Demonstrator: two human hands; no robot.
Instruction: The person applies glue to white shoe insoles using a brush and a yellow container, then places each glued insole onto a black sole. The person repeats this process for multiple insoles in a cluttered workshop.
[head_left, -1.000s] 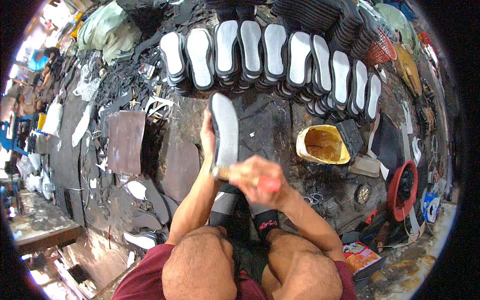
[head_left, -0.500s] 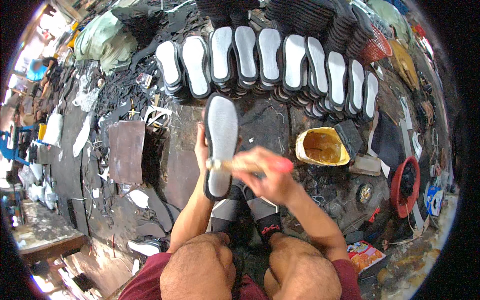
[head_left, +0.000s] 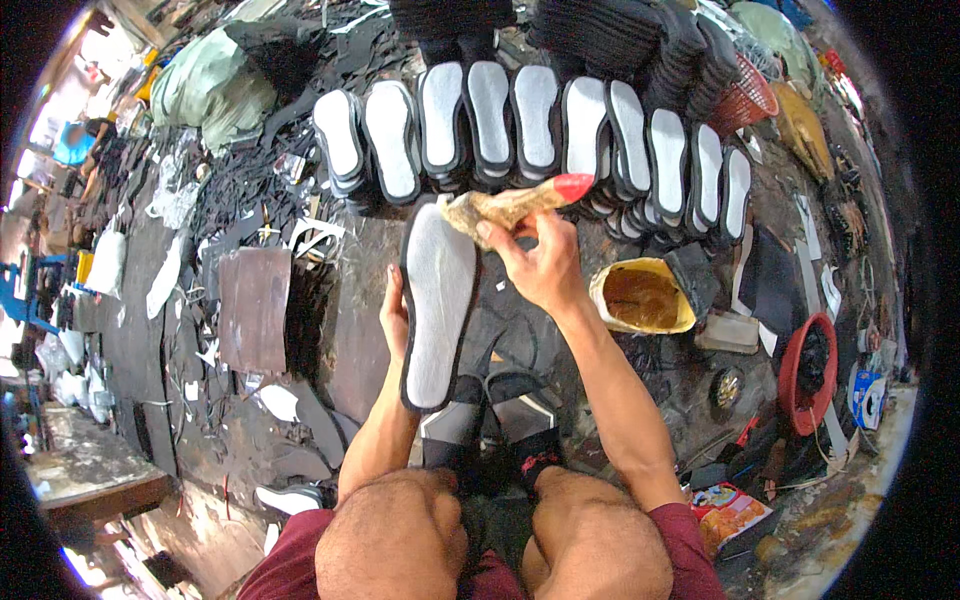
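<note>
My left hand [head_left: 395, 318] holds up a shoe sole [head_left: 438, 310] by its left edge; the sole has a black rim and a pale grey-white face turned toward me. Closed round the handle of a glue brush [head_left: 510, 207] is my right hand [head_left: 540, 262]. The brush is caked and tan, with a red handle end, and its bristles meet the top of the sole. To the right of this hand stands a yellow-rimmed glue container [head_left: 645, 296] with amber-brown contents. The fingers of my left hand behind the sole are hidden.
Stacks of white-faced soles [head_left: 490, 115] form an arc ahead, with taller black stacks [head_left: 600, 45] behind. A brown board [head_left: 255, 310] lies to the left among dark scraps. At the right are a red basin [head_left: 810, 375] and a greyish block [head_left: 729, 331].
The brush in my right hand has gone from the lower part of the sole up to its top end. The sole has shifted slightly down and to the left.
</note>
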